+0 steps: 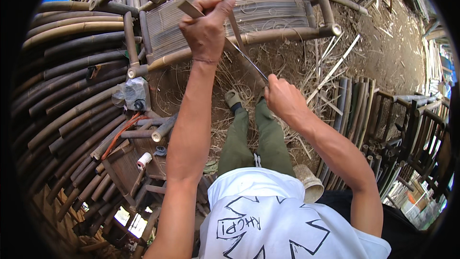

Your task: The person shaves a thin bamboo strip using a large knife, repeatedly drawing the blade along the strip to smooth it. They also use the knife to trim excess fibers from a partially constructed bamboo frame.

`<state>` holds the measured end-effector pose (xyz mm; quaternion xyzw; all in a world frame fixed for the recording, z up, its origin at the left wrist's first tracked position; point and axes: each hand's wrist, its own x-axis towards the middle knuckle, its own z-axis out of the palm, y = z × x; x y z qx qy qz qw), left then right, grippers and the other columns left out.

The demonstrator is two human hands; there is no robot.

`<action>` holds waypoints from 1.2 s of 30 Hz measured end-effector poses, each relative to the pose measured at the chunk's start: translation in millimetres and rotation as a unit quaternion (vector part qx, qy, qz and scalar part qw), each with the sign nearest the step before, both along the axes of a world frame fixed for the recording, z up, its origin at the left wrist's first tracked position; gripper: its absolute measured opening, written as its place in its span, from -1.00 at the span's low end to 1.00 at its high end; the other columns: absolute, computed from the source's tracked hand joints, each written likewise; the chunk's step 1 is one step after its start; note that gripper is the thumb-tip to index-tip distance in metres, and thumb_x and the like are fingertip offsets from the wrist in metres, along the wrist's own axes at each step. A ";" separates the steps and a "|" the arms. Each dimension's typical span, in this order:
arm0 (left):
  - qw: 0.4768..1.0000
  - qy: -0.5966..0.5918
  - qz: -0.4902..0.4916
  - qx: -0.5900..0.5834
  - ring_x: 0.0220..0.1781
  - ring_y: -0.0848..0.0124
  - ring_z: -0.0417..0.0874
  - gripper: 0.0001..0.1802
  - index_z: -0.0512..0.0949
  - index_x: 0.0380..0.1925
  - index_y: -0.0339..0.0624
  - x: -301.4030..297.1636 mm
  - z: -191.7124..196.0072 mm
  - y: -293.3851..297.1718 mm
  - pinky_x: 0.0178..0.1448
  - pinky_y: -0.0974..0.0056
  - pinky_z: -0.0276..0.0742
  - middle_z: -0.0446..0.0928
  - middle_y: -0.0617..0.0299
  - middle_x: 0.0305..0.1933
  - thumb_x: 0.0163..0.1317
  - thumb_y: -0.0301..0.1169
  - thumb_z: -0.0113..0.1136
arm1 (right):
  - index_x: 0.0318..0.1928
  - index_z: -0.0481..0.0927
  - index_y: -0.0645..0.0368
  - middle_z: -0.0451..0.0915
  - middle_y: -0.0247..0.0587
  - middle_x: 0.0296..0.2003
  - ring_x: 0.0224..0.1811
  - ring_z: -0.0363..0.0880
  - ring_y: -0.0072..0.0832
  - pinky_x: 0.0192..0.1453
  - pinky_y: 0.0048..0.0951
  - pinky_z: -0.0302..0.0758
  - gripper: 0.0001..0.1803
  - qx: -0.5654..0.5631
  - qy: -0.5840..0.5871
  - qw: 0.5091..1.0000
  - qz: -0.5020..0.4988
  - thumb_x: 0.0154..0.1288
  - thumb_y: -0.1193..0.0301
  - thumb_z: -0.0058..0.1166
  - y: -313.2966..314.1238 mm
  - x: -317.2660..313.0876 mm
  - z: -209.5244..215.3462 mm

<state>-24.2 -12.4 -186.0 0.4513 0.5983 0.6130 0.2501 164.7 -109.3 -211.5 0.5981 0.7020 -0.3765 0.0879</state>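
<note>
My left hand (206, 26) is closed around a flat bamboo strip (190, 9), whose upper end sticks out on the left of my fist. The strip slants down to the right, below the hand. My right hand (285, 97) grips a knife, with its handle mostly hidden in my fingers. The thin, dark knife blade (254, 64) points up and left along the strip, toward my left hand. Just beyond both hands stands a low bamboo bench (273, 2) with a slatted top. A narrow slat (234, 21) lies across its front edge.
Stacked bamboo poles (72, 67) fill the left side. Pale shavings (239, 81) litter the dirt floor around my feet. A small bamboo stand (132, 158) is at lower left, a bucket (309, 182) by my right leg. Upright bamboo pieces (352, 110) stand at right.
</note>
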 end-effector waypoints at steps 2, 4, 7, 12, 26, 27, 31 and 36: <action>0.996 -0.083 -0.009 -0.021 -0.51 0.61 0.53 -0.77 0.64 -0.42 -0.31 -3.1 -1.4 -4.6 -0.39 0.50 0.40 0.60 0.30 -0.53 0.08 -0.38 0.49 | -0.23 0.39 0.30 0.59 0.24 -0.41 -0.28 0.59 0.21 -0.15 0.08 0.51 -0.75 0.013 0.007 1.000 -0.006 0.41 0.32 -0.04 -2.8 -0.8 -3.0; 0.993 -0.107 -0.012 -0.039 -0.45 0.60 0.58 -0.77 0.65 -0.41 -0.33 -2.6 -2.7 -7.1 -0.33 0.51 0.45 0.63 0.29 -0.50 0.09 -0.39 0.48 | -0.24 0.40 0.29 0.60 0.20 -0.44 -0.29 0.60 0.20 -0.19 0.07 0.52 -0.75 0.015 0.055 0.998 0.008 0.41 0.31 -0.04 -4.7 2.6 -9.5; 0.996 -0.085 -0.019 -0.033 -0.45 0.62 0.57 -0.77 0.64 -0.41 -0.33 4.4 -1.9 -16.5 -0.33 0.52 0.44 0.61 0.31 -0.51 0.09 -0.40 0.48 | -0.13 0.42 0.37 0.59 0.35 -0.37 -0.26 0.61 0.23 -0.14 0.07 0.57 -0.70 0.046 0.248 0.966 -0.056 0.38 0.32 -0.03 8.0 -11.3 -3.0; 0.997 -0.067 -0.023 -0.007 -0.53 0.71 0.41 -0.79 0.63 -0.43 -0.34 30.5 9.4 -23.9 -0.44 0.54 0.28 0.52 0.42 -0.54 0.14 -0.41 0.45 | -0.17 0.45 0.33 0.59 0.32 -0.41 -0.26 0.60 0.23 -0.16 0.08 0.53 -0.70 0.032 0.156 0.986 -0.047 0.35 0.29 0.02 26.4 -9.5 -92.0; 0.991 -0.050 0.021 -0.126 -0.48 0.63 0.48 -0.78 0.64 -0.41 -0.33 26.1 -118.5 -31.2 -0.39 0.47 0.37 0.58 0.36 -0.53 0.14 -0.38 0.45 | -0.24 0.41 0.35 0.58 0.39 -0.37 -0.27 0.59 0.25 -0.17 0.10 0.51 -0.75 0.016 0.090 0.996 0.007 0.29 0.35 0.00 53.4 -28.2 -136.2; 0.991 -0.046 0.026 -0.121 -0.49 0.64 0.48 -0.78 0.64 -0.41 -0.33 27.7 -121.9 -28.4 -0.40 0.48 0.37 0.57 0.37 -0.54 0.13 -0.39 0.46 | -0.25 0.40 0.35 0.57 0.40 -0.35 -0.28 0.59 0.25 -0.18 0.10 0.52 -0.75 0.035 0.087 0.996 0.015 0.29 0.36 0.00 53.6 -29.0 -139.6; 0.989 -0.126 0.040 -0.074 -0.56 0.66 0.46 -0.77 0.62 -0.44 -0.31 32.7 -130.7 -21.8 -0.46 0.50 0.34 0.52 0.38 -0.58 0.09 -0.41 0.49 | -0.23 0.38 0.32 0.59 0.23 -0.35 -0.25 0.59 0.22 -0.18 0.09 0.51 -0.76 0.125 0.022 0.988 0.090 0.30 0.36 0.01 55.3 -28.8 -153.4; 0.987 -0.138 0.018 -0.086 -0.54 0.68 0.44 -0.78 0.64 -0.44 -0.31 21.9 -137.9 -26.1 -0.45 0.52 0.32 0.55 0.41 -0.55 0.07 -0.43 0.51 | -0.23 0.41 0.33 0.60 0.29 -0.33 -0.25 0.59 0.25 -0.13 0.12 0.53 -0.70 0.036 0.177 0.984 0.005 0.35 0.28 0.01 41.8 -29.2 -142.7</action>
